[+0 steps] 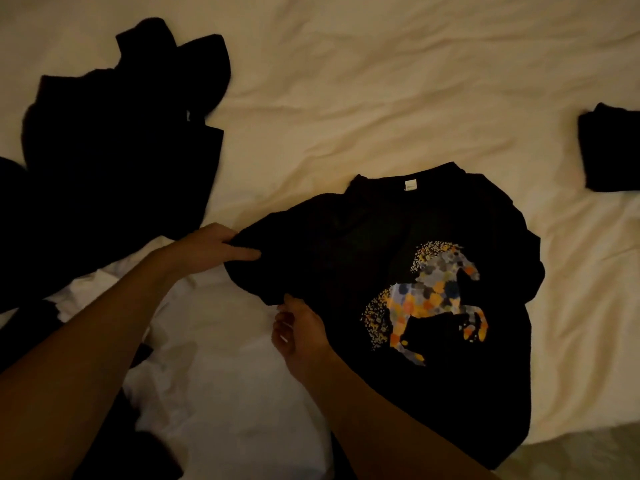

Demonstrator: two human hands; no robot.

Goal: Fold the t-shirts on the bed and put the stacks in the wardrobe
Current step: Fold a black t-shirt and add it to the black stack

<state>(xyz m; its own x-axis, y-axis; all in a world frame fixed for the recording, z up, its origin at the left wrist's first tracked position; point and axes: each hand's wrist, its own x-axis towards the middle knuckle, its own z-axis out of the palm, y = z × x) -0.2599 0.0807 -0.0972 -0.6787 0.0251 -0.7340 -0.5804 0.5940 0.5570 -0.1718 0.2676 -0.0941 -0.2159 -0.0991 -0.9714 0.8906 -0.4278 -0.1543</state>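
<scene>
A black t-shirt (398, 271) with a colourful horse picture (433, 299) lies front up on the cream bed sheet (381, 81). Its collar, with a small white tag (410, 185), points away from the person. Most of the shirt spreads out to the right of both hands.

The left hand (211, 247) grips the bunched sleeve at the shirt's left edge, with the thumb on top and the fingers curled under the cloth. The right hand (298, 330) is just below it and closer to the person. Its fingertips pinch the lower edge of the same sleeve, and the rest of the hand rests over the shirt's side.

A pile of dark clothes (114, 150) lies rumpled past the left hand, up and to the left. Some white clothes (225, 375) lie between the two arms, near the person. Far off to the right of the right hand, at the edge of the view, sits a dark folded stack (613, 154)
</scene>
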